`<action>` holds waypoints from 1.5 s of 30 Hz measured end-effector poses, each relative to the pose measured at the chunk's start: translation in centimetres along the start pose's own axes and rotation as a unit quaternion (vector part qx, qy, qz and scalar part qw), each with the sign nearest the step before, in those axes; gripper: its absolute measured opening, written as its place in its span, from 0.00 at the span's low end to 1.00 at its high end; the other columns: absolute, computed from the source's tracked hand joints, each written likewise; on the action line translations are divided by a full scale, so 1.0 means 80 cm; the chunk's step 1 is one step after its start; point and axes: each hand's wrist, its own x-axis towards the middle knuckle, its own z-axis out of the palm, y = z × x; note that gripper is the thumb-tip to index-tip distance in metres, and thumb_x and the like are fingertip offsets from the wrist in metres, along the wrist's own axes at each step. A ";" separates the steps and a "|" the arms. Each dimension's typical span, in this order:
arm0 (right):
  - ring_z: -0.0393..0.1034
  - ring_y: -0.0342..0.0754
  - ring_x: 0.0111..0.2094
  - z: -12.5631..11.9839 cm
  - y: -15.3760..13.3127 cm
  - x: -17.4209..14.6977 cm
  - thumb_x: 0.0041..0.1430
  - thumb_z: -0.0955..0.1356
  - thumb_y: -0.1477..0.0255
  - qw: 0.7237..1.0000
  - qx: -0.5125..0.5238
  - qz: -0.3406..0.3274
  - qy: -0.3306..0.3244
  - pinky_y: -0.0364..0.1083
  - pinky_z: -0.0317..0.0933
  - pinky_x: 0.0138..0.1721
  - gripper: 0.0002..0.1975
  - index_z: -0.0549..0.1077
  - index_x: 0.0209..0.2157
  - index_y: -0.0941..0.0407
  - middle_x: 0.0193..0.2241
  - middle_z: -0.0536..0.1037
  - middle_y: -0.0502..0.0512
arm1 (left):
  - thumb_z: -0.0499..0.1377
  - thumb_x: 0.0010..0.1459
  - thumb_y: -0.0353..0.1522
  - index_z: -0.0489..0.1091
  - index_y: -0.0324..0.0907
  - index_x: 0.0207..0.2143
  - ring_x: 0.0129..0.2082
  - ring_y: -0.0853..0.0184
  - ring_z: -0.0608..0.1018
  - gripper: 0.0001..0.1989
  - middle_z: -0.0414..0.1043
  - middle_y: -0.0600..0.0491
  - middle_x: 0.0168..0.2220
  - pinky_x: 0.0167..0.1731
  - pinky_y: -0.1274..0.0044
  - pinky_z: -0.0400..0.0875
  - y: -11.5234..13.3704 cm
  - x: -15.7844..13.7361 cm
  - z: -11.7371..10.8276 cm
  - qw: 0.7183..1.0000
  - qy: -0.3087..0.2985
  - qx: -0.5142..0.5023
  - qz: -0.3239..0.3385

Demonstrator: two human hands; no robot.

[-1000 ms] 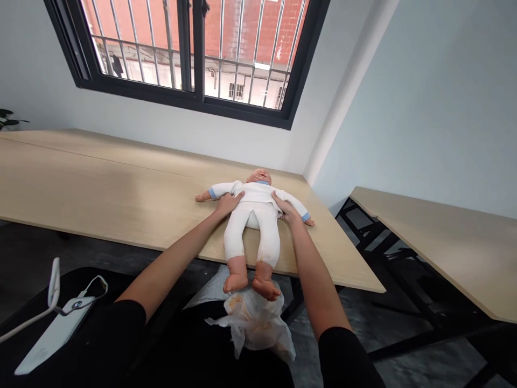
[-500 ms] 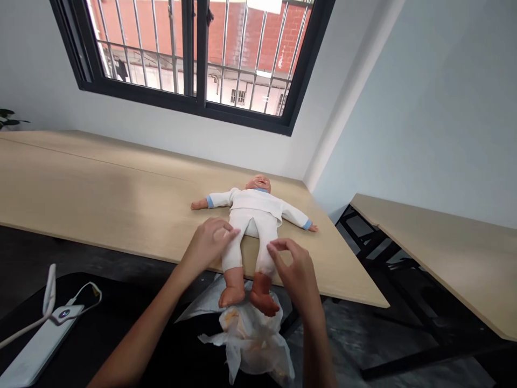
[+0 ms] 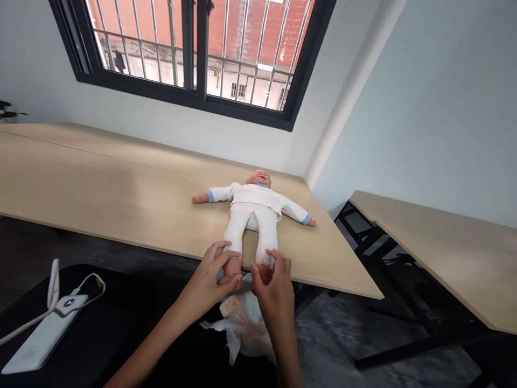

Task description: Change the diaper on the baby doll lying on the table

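A baby doll (image 3: 258, 178) lies on its back with its arms spread, its feet toward me at the table's near edge. It wears a white top (image 3: 256, 195) with blue cuffs and white pants (image 3: 267, 231). My left hand (image 3: 210, 272) curls about the lower leg on the left, fingers at the pant hem and thumb by the foot. Around the other ankle, my right hand (image 3: 274, 283) has its thumb and fingers bent at the hem. Both feet are largely hidden by my hands.
Below the table edge, a crumpled translucent plastic bag (image 3: 242, 323) hangs or lies near my lap. A white power bank (image 3: 44, 337) with a cable rests on a black surface at the left. A second table (image 3: 436, 237) stands to the right. Behind is a barred window (image 3: 197, 99).
Both hands have moved down from the doll's thighs and knees to its ankles and closed around them. The pant legs look straighter.
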 end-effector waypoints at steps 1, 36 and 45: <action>0.65 0.58 0.52 0.000 0.002 0.000 0.56 0.65 0.59 1.000 0.005 0.004 0.000 0.57 0.64 0.48 0.20 0.64 0.49 0.49 0.50 0.67 0.59 | 0.61 0.52 0.38 0.70 0.56 0.43 0.59 0.55 0.64 0.14 0.60 0.49 0.55 0.58 0.63 0.63 -0.001 0.000 -0.002 1.000 -0.003 -0.010 -0.001; 0.70 0.44 0.41 0.005 -0.027 0.012 0.63 0.65 0.75 0.981 -0.038 -0.183 -0.046 0.51 0.46 0.59 0.06 0.74 0.36 0.54 0.36 0.78 0.46 | 0.63 0.55 0.32 0.61 0.46 0.56 0.64 0.58 0.59 0.26 0.57 0.45 0.63 0.62 0.60 0.57 -0.015 -0.021 0.013 0.997 0.013 -0.005 0.076; 0.71 0.45 0.40 0.012 -0.023 0.011 0.63 0.64 0.74 0.977 -0.064 -0.200 -0.030 0.52 0.45 0.59 0.06 0.73 0.35 0.55 0.35 0.78 0.47 | 0.66 0.52 0.31 0.62 0.44 0.56 0.64 0.57 0.60 0.30 0.60 0.43 0.62 0.62 0.60 0.58 -0.013 -0.016 0.006 0.997 -0.001 -0.018 0.078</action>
